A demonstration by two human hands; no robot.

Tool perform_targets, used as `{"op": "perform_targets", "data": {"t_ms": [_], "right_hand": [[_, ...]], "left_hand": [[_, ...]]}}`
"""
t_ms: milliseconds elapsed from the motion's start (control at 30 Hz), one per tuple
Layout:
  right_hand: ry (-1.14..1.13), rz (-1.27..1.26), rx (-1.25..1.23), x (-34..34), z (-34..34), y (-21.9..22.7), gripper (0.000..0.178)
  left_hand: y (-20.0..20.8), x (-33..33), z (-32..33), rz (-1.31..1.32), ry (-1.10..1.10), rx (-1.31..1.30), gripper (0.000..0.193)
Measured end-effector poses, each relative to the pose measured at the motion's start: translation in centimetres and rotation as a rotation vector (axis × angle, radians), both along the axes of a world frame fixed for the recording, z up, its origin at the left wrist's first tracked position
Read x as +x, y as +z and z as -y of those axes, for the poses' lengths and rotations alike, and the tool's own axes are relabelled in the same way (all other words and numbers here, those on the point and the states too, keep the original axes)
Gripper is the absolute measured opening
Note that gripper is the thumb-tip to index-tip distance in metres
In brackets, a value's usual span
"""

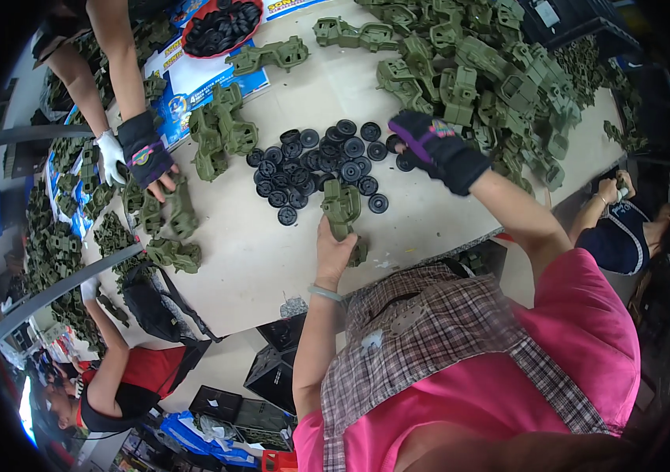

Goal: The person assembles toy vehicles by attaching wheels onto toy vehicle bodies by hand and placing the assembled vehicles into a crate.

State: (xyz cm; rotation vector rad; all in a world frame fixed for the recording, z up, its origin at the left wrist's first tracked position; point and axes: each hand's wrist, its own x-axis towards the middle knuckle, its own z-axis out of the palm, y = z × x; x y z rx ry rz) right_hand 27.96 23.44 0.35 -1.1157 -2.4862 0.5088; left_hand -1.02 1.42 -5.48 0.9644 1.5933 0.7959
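My left hand (333, 250) is bare and closed round an olive-green plastic toy vehicle body (340, 206), held tilted at the near edge of the wheel pile. Loose black toy wheels (303, 169) lie heaped on the table just beyond it. At the right side of that heap is my right hand (439, 149), in a black and purple fingerless glove. Its fingers curl down beside a few stray wheels (404, 162); what is between the fingertips, if anything, is hidden.
Green vehicle bodies (469, 71) are piled at the far right of the table (233, 228). More bodies (221, 130) stand left of the wheels. A red bowl (223, 27) of black parts sits at the back. Across the table, a co-worker's gloved hands (145, 153) handle green bodies. A black bag (158, 307) lies at left.
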Motion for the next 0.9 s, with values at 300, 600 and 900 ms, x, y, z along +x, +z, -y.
{"op": "perform_targets", "data": {"t_ms": [300, 600, 900], "right_hand": [[0.121, 0.049, -0.548, -1.9, 11.0, 0.3, 0.05], [-0.353, -0.088, -0.16, -0.8, 9.2, -1.4, 0.034], [-0.283, -0.02, -0.173, 1.7, 8.9, -2.7, 0.048]], "left_hand": [[1.1, 0.4, -0.1, -0.146, 0.097, 0.028, 0.065], [3.0, 0.0, 0.8, 0.049, -0.003, -0.036, 0.073], [3.0, 4.9, 0.3, -0.199, -0.406, -0.021, 0.078]]}}
